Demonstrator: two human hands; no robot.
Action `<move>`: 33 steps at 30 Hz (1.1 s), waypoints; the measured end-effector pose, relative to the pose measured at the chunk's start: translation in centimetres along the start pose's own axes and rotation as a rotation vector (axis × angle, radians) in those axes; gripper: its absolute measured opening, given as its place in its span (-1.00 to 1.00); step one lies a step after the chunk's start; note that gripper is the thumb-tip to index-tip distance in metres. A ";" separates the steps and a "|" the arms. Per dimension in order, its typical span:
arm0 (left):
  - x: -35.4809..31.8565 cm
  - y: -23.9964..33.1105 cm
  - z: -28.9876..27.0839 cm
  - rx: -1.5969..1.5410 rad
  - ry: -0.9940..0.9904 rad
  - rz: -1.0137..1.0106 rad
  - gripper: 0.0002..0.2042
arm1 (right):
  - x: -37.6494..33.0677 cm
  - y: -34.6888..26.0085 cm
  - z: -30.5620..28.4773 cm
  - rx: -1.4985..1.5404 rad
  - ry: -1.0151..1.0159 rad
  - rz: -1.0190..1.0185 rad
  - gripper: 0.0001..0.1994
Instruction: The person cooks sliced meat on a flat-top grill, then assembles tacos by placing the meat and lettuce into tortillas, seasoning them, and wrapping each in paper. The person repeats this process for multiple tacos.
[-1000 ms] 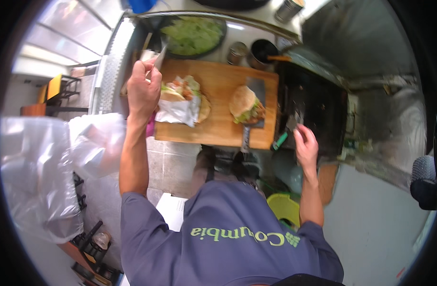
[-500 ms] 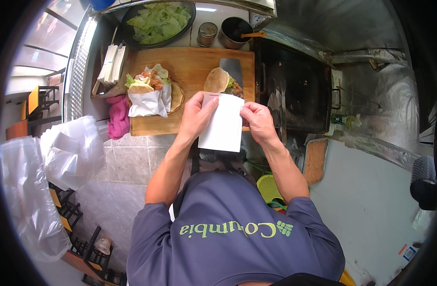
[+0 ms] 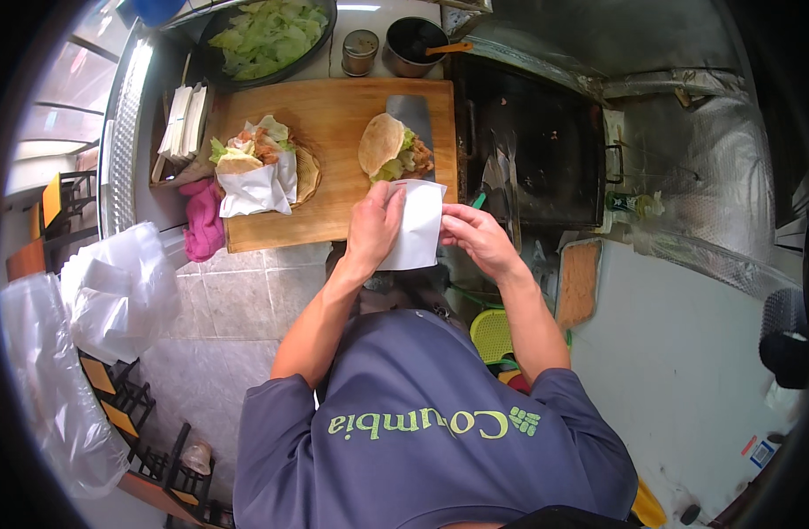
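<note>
A white paper bag (image 3: 419,231) hangs at the near edge of the wooden cutting board (image 3: 334,106). My left hand (image 3: 374,229) is closed on its left side, thumb over the front. At its right edge, the fingertips of my right hand (image 3: 482,240) pinch the paper. Just beyond the bag lies a filled flatbread sandwich (image 3: 382,145), with lettuce and browned filling showing on its right. It rests partly over a flat grey metal blade (image 3: 410,113). Farther left on the board, another filled flatbread (image 3: 261,148) sits in a white paper sleeve, against a round flatbread (image 3: 307,173).
Behind the board stand a bowl of lettuce (image 3: 272,40), a metal tin (image 3: 360,53) and a dark pot (image 3: 409,60) with an orange handle. A black griddle (image 3: 536,132) is at right, tongs (image 3: 501,181) beside it. Paper bags (image 3: 184,121) and a pink cloth (image 3: 201,225) are left.
The view has shifted, so the board sits slightly farther left. My left hand has slid inward over the bag's front, and the bag looks narrower. More of the unwrapped sandwich shows.
</note>
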State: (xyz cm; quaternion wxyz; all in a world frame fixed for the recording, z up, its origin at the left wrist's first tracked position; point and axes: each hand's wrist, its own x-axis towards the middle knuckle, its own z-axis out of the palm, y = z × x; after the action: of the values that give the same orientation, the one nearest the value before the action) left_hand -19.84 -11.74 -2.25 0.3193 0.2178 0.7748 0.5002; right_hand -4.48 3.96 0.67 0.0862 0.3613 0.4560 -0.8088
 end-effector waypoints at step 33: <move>3.5 -4.6 -6.5 -0.339 0.071 0.073 -0.60 | -3.2 -2.7 -5.7 -0.243 0.383 -0.185 -0.78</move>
State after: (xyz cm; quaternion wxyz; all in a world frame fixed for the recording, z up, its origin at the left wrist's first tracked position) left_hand -27.00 -15.49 -5.47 0.3055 0.1708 0.6817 0.6425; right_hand -0.55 9.51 2.79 -0.0335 0.4518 0.5892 -0.6691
